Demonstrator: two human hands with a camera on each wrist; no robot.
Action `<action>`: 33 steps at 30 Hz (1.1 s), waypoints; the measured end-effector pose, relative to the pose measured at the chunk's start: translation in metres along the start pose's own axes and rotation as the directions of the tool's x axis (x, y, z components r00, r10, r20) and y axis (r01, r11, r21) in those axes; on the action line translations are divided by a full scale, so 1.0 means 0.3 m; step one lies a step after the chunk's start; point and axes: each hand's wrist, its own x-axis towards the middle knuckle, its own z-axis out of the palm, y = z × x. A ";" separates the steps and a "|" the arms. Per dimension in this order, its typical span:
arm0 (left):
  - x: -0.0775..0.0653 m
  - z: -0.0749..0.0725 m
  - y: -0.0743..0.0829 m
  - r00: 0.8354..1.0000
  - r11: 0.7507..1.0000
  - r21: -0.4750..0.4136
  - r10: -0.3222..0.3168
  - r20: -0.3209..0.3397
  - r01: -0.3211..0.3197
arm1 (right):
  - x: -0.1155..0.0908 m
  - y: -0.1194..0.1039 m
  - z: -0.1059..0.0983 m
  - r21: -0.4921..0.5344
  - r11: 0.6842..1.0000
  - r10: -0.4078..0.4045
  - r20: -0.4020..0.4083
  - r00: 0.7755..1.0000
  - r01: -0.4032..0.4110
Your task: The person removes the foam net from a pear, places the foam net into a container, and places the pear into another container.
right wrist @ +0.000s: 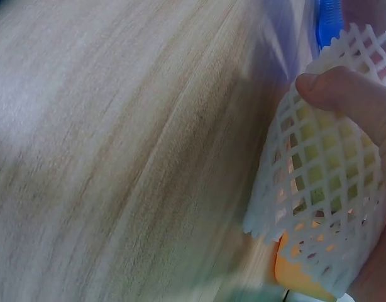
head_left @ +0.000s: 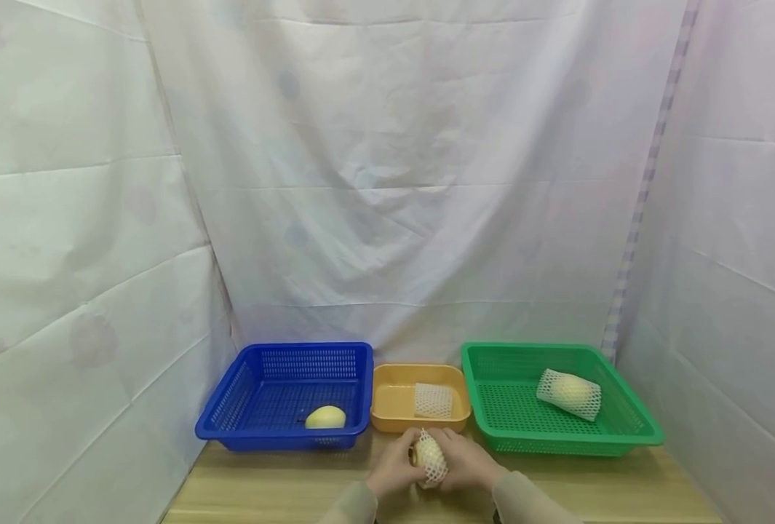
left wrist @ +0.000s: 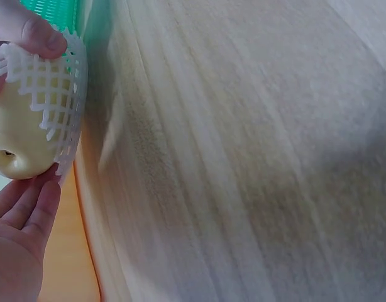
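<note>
Both hands hold a pale yellow pear close over the table, in front of the orange tray. A white foam net sleeve covers much of the pear, while one end with its small dimple stays bare in the left wrist view. My left hand grips the pear around its bare left end, fingertips at the net's edge. From the other side, my right hand holds the netted part, a thumb pressing on the mesh. The palm sides of the grip are hidden in the head view.
An orange tray with a flat white foam net stands behind the hands. On its left is a blue basket holding a bare yellow pear. A green basket at right holds a netted pear. White curtains surround the table.
</note>
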 end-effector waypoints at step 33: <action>-0.035 -0.021 -0.024 1.000 0.995 -0.091 -0.029 0.006 0.029 | -0.017 0.006 -0.005 -0.050 0.999 0.008 0.026 1.000 -0.007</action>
